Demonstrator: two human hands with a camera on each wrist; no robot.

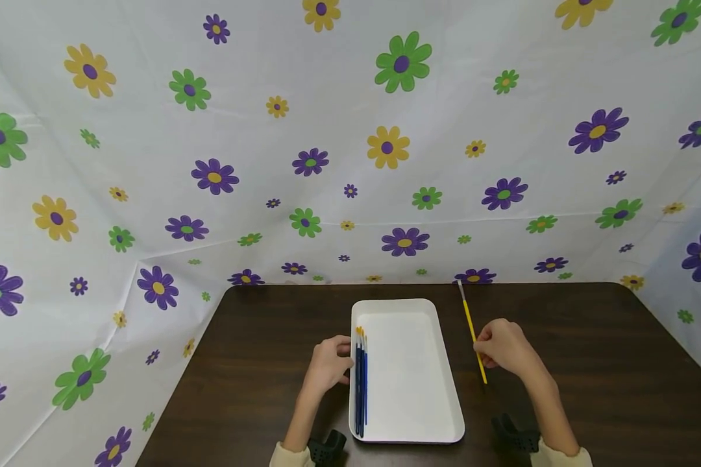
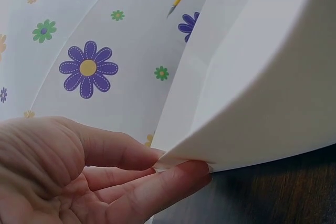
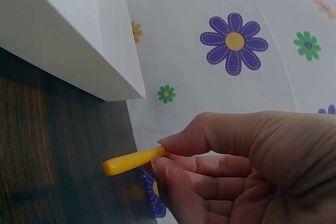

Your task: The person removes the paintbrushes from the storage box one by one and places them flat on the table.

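Observation:
A white rectangular tray point(image 1: 409, 376) lies on the dark table, with several blue paintbrushes point(image 1: 360, 389) side by side along its left wall, orange bristles toward the back. My left hand point(image 1: 329, 364) pinches the tray's left rim between thumb and fingers; the left wrist view shows this grip on the white rim point(image 2: 236, 145) closely. To the right of the tray, my right hand point(image 1: 507, 347) pinches a yellow paintbrush point(image 1: 469, 318) near its lower end, bristles pointing to the back. In the right wrist view the yellow handle's rounded end point(image 3: 126, 162) sticks out past the thumb.
The dark brown wooden table point(image 1: 269, 324) reaches back to a white cloth point(image 1: 339, 130) printed with purple, green and yellow flowers, which also hangs at both sides. Black wrist bands point(image 1: 327, 447) sit on both forearms.

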